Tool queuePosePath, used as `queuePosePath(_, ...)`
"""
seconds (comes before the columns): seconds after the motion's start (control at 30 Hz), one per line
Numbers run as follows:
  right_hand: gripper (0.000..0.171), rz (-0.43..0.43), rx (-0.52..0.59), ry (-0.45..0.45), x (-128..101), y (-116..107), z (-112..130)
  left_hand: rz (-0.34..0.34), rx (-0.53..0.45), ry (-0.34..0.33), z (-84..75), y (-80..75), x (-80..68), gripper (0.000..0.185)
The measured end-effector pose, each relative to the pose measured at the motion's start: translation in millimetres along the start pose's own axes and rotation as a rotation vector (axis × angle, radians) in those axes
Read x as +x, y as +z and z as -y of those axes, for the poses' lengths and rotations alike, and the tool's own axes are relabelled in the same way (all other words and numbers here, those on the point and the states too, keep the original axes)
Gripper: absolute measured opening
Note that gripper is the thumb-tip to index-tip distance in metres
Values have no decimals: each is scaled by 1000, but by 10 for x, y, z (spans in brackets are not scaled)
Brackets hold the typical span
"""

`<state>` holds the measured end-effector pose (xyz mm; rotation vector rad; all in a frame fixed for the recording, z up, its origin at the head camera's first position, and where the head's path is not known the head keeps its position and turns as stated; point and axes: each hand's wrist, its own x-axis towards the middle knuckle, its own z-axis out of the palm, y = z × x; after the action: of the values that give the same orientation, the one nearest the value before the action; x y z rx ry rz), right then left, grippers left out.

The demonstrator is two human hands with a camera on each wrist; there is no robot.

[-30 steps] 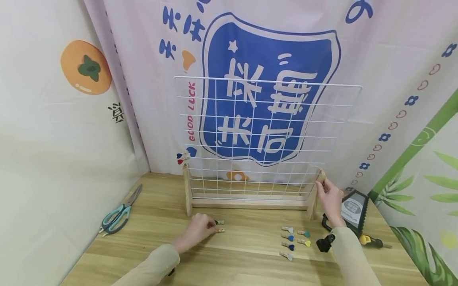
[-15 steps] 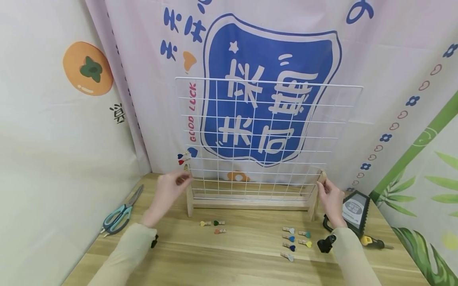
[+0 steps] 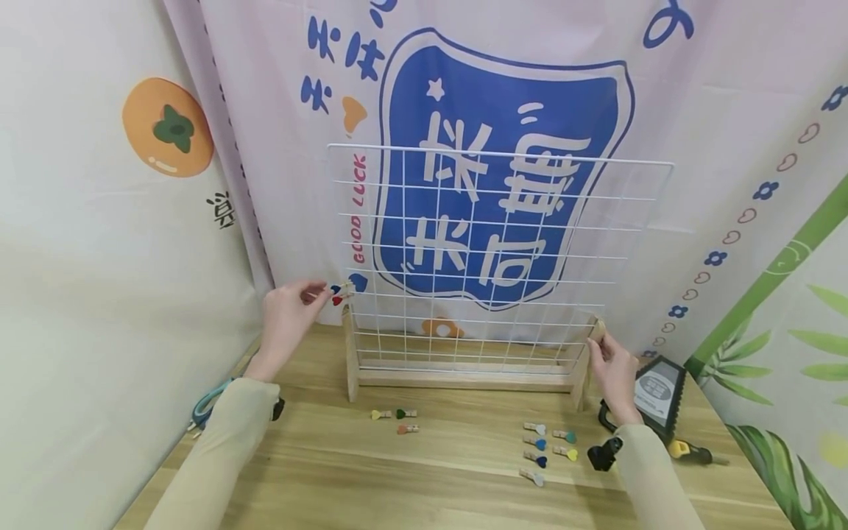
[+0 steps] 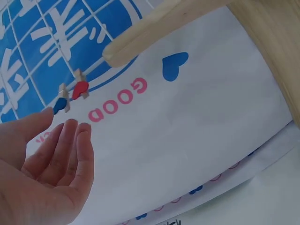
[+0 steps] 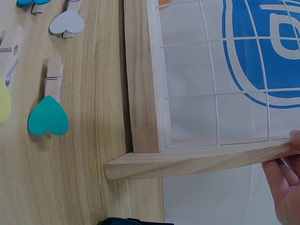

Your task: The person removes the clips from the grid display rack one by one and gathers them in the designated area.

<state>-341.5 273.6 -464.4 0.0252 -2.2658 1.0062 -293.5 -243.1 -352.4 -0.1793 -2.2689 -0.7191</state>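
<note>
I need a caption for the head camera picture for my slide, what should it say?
A left hand reaches for heart clips on a white wire grid while the right hand steadies its wooden stand.

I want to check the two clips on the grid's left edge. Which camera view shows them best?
The left wrist view: the red and blue heart clips appear large, just beyond the left hand and its fingertips. The head view shows them tiny; the right wrist view misses them.
</note>
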Motion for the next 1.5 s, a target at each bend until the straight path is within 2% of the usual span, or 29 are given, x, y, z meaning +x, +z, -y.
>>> queuePosePath(0.13, 22, 21, -4, 24, -15, 10, 3, 56, -16, -23, 27, 34, 34, 16)
queuePosePath(0.27, 22, 25, -8, 27, -14, 20, 1, 66, -33, -26, 42, 60, 53, 14)
queuePosePath(0.43, 21, -3, -7, 11, 5, 19, -13, 31, -33, -2, 56, 94, 79, 14)
queuePosePath(0.7, 22, 24, -15, 32, 3, 29, -24, -36, -22, 9, 80, 116, 69, 12)
queuePosePath(1.03, 22, -42, -33, -18, 11, 22, -15, -53, -28, -10, 72, 13, 78, 11)
queuePosePath(1.3, 22, -29, -38, -14, -3, 20, -14, -42, -29, 3, 67, -90, -79, 9)
queuePosePath(1.4, 22, -40, -38, -24, -2, 23, -10, 9, -25, 8, 27, -92, -188, 9)
queuePosePath(1.5, 21, -54, -30, -42, 3, 22, -5, 102, -39, -1, -13, -36, -327, 10)
